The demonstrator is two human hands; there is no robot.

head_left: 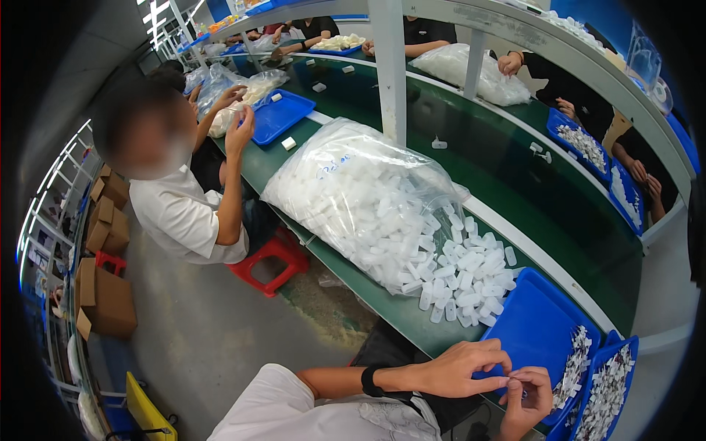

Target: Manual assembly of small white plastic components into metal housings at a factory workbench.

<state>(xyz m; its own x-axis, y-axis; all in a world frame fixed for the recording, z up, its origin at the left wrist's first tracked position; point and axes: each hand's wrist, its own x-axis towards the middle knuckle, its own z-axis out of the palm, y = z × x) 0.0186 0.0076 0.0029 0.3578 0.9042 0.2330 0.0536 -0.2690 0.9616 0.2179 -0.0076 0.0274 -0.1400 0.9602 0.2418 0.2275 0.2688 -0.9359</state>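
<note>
My left hand (460,371), with a black band at the wrist, reaches in over the near edge of a blue tray (526,316). Its thumb and forefinger are pinched together and meet the fingertips of my right hand (528,403). That hand is closed too, fingers curled. Whatever small piece sits between the fingertips is hidden. Beside the hands, small white-and-metal parts (573,367) are heaped along the right side of the tray. Loose translucent white plastic pieces (471,279) spill onto the bench from a large clear bag (360,198) left of the tray.
A second blue tray (629,360) of small parts stands at the right. Behind the bench runs a green conveyor belt (500,162) carrying scattered pieces. A grey upright post (387,73) rises beyond the bag. On the left a person in white sits on a red stool (272,261); others work across the belt.
</note>
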